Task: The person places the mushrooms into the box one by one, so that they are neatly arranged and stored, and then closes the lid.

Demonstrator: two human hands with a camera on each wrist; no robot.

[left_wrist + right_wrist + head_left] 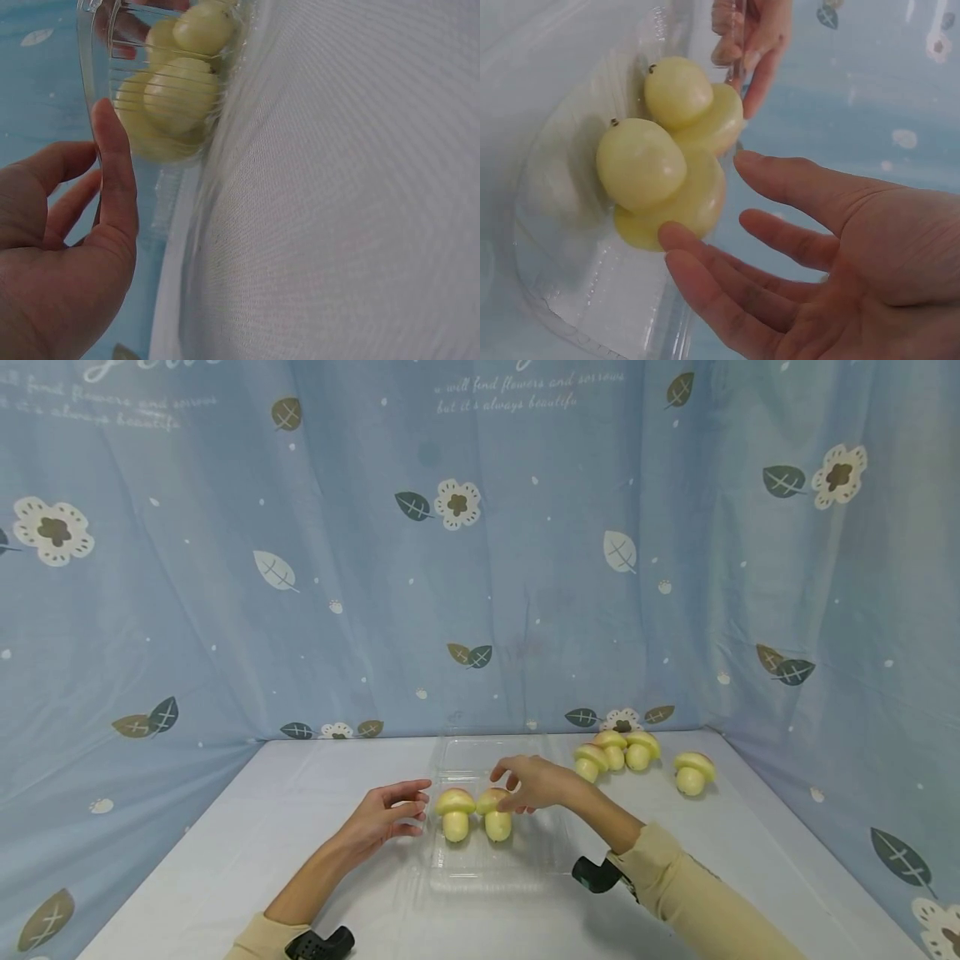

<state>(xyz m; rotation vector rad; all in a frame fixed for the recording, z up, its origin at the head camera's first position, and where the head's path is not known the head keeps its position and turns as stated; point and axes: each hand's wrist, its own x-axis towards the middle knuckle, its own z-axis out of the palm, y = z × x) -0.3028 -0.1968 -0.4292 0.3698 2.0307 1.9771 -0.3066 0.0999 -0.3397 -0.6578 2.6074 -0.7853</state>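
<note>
Mushroom piece point(497, 824), right-hand of two in the clear box point(480, 867), probably light, smooth, slippery, best gripped round its stem; right hand point(537, 781) spread at its cap, left hand point(384, 815) pinching the box's thin, likely flexible rim.

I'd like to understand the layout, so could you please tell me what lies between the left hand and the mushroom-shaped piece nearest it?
In the left wrist view, the clear container's ridged side wall separates the left hand from that mushroom-shaped piece.

Mushroom cap point(487, 799) seemingly part-hidden by right hand point(536, 782)
</note>
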